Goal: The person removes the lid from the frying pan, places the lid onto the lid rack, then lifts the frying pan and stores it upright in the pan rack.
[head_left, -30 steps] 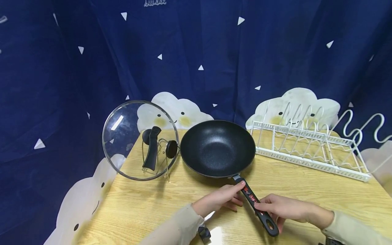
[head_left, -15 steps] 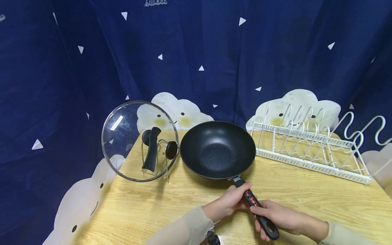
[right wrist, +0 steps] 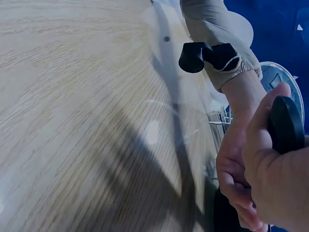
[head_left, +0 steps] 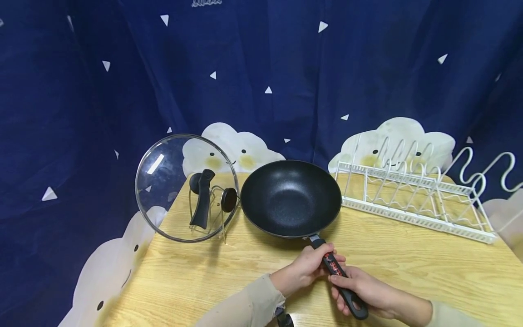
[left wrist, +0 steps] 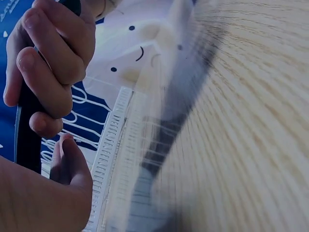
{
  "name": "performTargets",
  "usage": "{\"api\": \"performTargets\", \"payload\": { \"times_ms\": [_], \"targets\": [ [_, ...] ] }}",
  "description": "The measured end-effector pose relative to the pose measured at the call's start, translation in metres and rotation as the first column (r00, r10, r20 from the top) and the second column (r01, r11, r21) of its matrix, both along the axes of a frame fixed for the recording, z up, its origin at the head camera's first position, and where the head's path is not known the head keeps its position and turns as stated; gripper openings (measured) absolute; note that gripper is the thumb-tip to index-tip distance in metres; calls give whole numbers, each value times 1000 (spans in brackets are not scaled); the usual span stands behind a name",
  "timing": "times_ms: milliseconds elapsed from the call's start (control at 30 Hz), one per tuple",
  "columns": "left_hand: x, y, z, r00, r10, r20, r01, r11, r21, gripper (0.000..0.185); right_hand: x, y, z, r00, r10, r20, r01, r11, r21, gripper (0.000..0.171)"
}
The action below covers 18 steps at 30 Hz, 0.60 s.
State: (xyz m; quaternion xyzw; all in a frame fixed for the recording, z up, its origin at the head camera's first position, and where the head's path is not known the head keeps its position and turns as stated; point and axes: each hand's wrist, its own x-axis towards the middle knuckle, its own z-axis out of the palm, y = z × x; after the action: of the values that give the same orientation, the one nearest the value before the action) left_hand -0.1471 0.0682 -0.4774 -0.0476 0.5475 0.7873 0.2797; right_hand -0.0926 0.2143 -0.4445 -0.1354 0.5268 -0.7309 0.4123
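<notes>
A black non-stick wok point(head_left: 291, 200) faces up in the middle of the head view, its handle point(head_left: 352, 299) slanting toward the person at lower right. My left hand point(head_left: 306, 268) holds the handle near the pan, thumb on top and fingers beneath. Farther down, close to the hole in its end, my right hand point(head_left: 367, 288) grips the same handle. In the left wrist view the right hand's fingers point(left wrist: 50, 63) curl round the dark handle. The right wrist view has the handle's end point(right wrist: 286, 126) inside my right hand, with the left hand point(right wrist: 234, 154) just beyond.
A glass lid point(head_left: 201, 200) with a black handle leans upright on a small wire stand point(head_left: 224, 227) left of the wok. To the right stands a white wire dish rack point(head_left: 416, 221). All rest on a wooden table point(head_left: 184, 281) before a blue curtain point(head_left: 261, 54).
My left hand has slid right and wrapped farther under the handle. The right hand's fingers have closed round it and moved slightly left. The wok has hardly moved.
</notes>
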Motion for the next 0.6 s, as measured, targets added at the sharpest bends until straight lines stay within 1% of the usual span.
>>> {"api": "performTargets", "payload": {
  "times_ms": [233,433,533,600],
  "targets": [
    [-5,-6,-2,999,1,38,-5,995,97,24,0,-10,-4,1000,3,-3,-3,1000,-9,25],
    [-8,-16,-2,998,-38,48,30,986,167,33,1,-21,-6,999,-4,-48,3,1000,-26,26],
    [-9,-22,-1,997,-61,50,50,979,198,36,2,-27,-6,999,-19,-40,18,999,-32,24],
    [-11,-25,0,996,-71,46,60,977,204,38,3,-32,-6,999,-47,-18,47,998,-40,21]
  ]
}}
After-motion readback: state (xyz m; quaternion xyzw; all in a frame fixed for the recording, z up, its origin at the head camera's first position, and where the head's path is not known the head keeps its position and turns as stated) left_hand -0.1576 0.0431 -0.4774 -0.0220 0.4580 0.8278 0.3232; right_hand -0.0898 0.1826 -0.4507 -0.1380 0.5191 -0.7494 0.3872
